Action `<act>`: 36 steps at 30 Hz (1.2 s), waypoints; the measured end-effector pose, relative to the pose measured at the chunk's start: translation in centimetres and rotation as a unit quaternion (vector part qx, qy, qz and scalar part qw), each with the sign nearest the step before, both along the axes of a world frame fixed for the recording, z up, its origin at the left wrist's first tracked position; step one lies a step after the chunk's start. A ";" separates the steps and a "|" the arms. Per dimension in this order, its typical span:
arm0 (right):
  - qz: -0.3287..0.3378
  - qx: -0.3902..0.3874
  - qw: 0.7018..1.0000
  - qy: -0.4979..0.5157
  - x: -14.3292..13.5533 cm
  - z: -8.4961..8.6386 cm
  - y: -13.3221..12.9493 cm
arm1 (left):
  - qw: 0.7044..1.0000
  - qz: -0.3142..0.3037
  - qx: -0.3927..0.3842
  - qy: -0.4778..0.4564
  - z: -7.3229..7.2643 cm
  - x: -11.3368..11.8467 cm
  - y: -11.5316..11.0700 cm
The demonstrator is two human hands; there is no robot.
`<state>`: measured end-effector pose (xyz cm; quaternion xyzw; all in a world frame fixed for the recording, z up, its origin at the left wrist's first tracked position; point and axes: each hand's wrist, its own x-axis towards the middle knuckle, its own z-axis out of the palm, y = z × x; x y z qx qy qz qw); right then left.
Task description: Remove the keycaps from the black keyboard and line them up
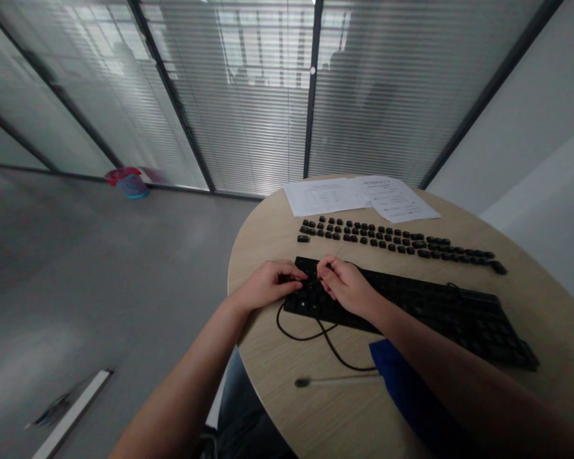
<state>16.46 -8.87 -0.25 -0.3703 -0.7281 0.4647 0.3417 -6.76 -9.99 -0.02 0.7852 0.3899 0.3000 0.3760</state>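
A black keyboard (411, 290) lies slanted across the round table, with several keys off its left part. My left hand (270, 284) rests at the keyboard's left end, its bent fingers and thumb apart and the tips touching the keys there. Over the left part of the keyboard, my right hand (342, 284) is closed in a pinch. A thin pale stick (338, 252) juts up faintly from its fingers; its lower end is hidden by the hand. Loose black keycaps (387, 239) are laid out in rows behind the keyboard.
Printed sheets (328, 196) lie at the far edge of the wooden table (263, 245). A black cable (335, 350) loops in front of the keyboard, near a dark-tipped thin stick (302, 382) and a blue cloth-like thing (397, 376). A basket (132, 185) stands on the floor by the glass wall.
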 end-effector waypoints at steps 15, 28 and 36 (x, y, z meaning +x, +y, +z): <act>0.009 0.115 0.992 -0.054 -0.1 0.1 -0.6 | 1.000 0.007 0.013 0.004 0.2 0.3 0.0; -0.050 0.023 0.993 0.103 -0.4 -1.3 -0.2 | 0.999 0.048 0.007 0.010 -0.5 0.2 0.2; -0.025 0.083 0.993 0.083 0.0 -0.6 -0.5 | 0.996 0.070 0.023 0.053 2.7 1.8 -0.3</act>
